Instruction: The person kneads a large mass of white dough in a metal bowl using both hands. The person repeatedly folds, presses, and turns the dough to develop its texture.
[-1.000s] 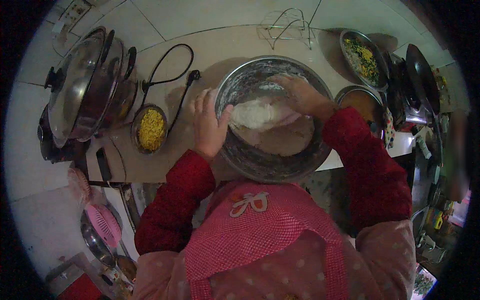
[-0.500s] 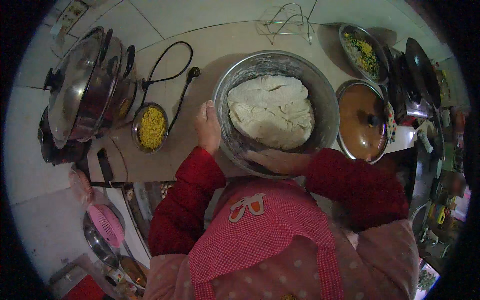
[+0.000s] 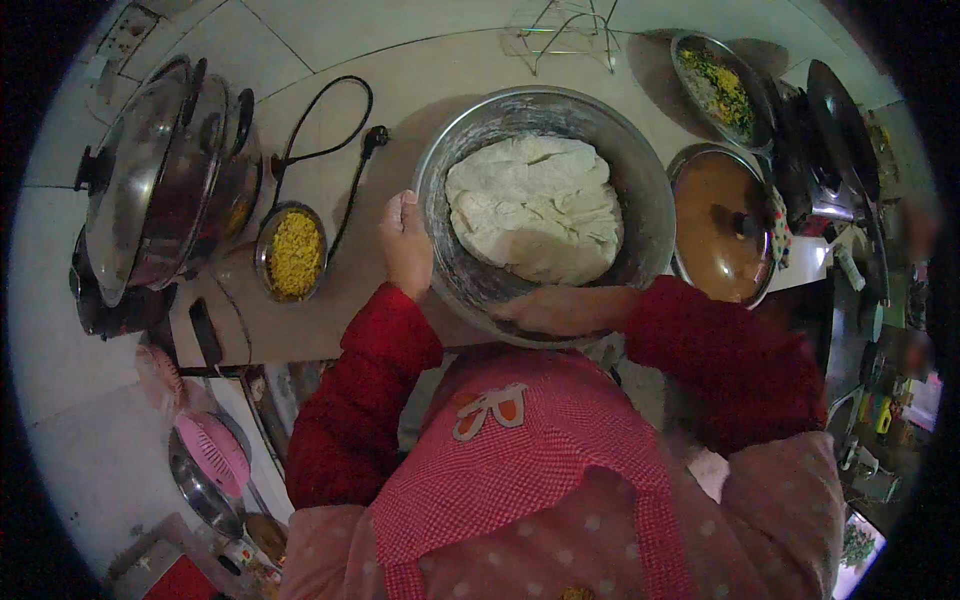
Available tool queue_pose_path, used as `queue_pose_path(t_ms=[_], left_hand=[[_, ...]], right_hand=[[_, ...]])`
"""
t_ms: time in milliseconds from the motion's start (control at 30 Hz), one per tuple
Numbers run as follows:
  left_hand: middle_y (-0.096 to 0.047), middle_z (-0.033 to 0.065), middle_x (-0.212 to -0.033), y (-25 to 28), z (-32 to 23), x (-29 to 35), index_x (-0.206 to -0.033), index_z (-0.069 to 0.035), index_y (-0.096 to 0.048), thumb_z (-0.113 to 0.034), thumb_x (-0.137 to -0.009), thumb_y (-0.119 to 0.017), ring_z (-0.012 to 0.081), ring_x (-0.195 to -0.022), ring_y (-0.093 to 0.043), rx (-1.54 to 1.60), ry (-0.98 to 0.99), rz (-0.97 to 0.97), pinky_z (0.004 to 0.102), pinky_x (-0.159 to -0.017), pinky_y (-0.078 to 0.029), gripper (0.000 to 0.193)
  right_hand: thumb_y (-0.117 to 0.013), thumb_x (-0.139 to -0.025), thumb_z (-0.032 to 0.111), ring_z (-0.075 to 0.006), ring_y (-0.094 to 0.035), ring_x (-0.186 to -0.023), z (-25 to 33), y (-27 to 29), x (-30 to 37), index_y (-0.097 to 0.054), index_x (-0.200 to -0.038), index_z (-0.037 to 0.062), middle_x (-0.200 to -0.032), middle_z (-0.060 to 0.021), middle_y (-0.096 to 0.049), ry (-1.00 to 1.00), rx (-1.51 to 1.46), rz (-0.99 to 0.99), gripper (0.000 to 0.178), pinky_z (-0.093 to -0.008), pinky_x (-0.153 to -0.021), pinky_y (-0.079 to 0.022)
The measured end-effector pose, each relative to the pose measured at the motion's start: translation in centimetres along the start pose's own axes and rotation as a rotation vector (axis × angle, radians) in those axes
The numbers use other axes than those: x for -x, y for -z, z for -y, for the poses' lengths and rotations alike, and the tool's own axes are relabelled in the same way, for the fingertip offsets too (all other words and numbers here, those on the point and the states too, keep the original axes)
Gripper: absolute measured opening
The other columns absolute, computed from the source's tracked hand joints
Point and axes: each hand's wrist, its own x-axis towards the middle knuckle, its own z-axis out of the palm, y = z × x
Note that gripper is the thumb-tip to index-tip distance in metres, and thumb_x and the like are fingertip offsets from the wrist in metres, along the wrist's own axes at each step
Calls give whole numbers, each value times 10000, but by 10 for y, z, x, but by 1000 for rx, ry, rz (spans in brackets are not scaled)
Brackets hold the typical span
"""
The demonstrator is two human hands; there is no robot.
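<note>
A large ball of pale dough (image 3: 535, 205) lies in a wide metal bowl (image 3: 643, 205), whose inner wall is smeared with flour. My left hand (image 3: 407, 250) holds the bowl by its left side, thumb and fingers close to the rim. Inside the near part of the bowl, my right hand (image 3: 565, 310) reaches leftward along the dough's near edge with its fingers stretched out. Its fingertips are dim against the bowl wall, and I cannot tell whether they press into the dough.
On the left stand a small dish of yellow crumbled food (image 3: 296, 255), a black power cord (image 3: 345, 215) and a large lidded pan (image 3: 150, 190). A lidded pot (image 3: 715, 220) sits close to the bowl's right. Behind are a wire rack (image 3: 570, 35) and a bowl of chopped filling (image 3: 715, 85).
The whole view has shifted slightly. My right hand has moved a little along the dough's near edge, and more of it shows. My left hand stays at the bowl's side.
</note>
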Motion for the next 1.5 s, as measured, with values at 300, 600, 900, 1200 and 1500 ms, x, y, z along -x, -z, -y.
queue_pose_path(t_ms=[300, 600, 900, 1200, 1500], left_hand=[[-583, 95, -776, -7, -5, 1, -928, 43, -572, -220, -978, -436, 165, -725, -510, -51, -12, -21, 318, -711, -431, 300], [-599, 114, -805, 2, 13, 0, -945, 39, -575, -204, -967, -449, 187, -731, -528, -34, -32, -35, 327, -731, -436, 275], [-558, 112, -730, -4, 16, 0, -906, 18, -557, -228, -961, -471, 176, -676, -506, -16, 46, -44, 343, -664, -429, 267], [-576, 241, -920, 10, 17, -5, -996, 24, -504, -214, -959, -453, 364, -823, -566, -249, -163, 84, 422, -726, -429, 247], [-616, 247, -853, 72, -42, 28, -1121, -20, -505, -270, -918, -517, 452, -771, -582, -706, -106, 773, 499, -698, -450, 322]], right_hand=[[-338, -989, 239, -246, -385, -1275, 31, -17, -76, -360, -1379, -18, -1392, -150, -404, -191, -505, -515, 467, -319, -1097, -250], [-467, -911, 222, -270, -573, -1029, 19, 68, 78, -606, -1095, 61, -1069, -127, -610, -748, 683, 593, 281, -412, -938, -431], [-342, -945, 162, -347, -344, -1305, 56, -26, -26, -411, -1315, -41, -1408, -225, -366, -212, 126, -250, 428, -376, -1129, -224], [-555, -823, 215, -345, -627, -888, 35, 74, 89, -621, -1040, 20, -838, -217, -637, -919, 1120, 318, 299, -443, -778, -504], [-551, -899, 248, -321, -498, -1151, 2, 47, 110, -433, -1300, -15, -1256, -159, -539, -692, 355, -457, 494, -395, -947, -411]])
